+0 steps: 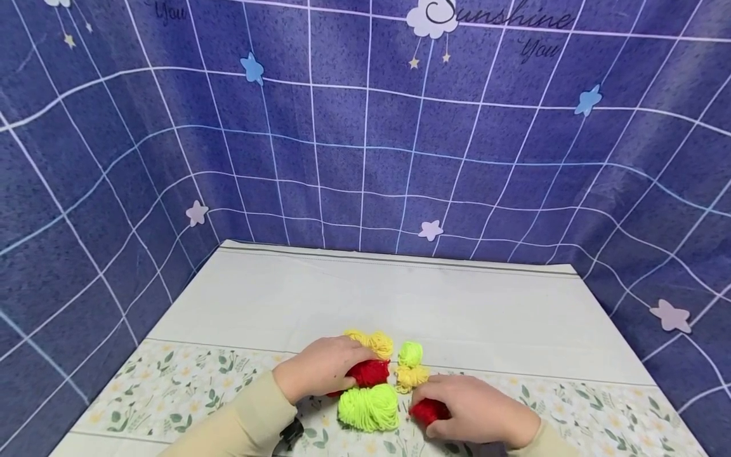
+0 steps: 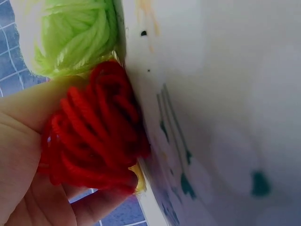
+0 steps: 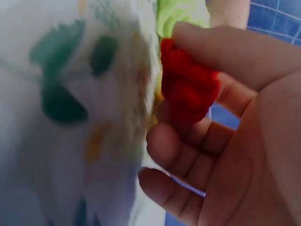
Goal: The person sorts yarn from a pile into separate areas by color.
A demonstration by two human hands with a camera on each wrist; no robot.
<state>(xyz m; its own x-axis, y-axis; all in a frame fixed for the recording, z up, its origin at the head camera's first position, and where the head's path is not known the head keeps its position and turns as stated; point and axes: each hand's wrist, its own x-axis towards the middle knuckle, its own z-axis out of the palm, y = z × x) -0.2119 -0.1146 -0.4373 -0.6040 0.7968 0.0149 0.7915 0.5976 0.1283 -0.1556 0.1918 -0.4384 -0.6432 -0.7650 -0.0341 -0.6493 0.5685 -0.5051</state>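
Your left hand [image 1: 322, 369] has its fingers curled round the larger red bundle [image 1: 372, 373], down at the bench [image 1: 371, 298]; your right hand [image 1: 482, 411] pinches the smaller red bundle [image 1: 429, 412] between thumb and fingers. The big green skein [image 1: 368, 408] sits between them, just nearer you than the left fingers. This yarn looks light, soft, easily squashed, hardly slippery: take it gently round the middle, clear of loose loops.
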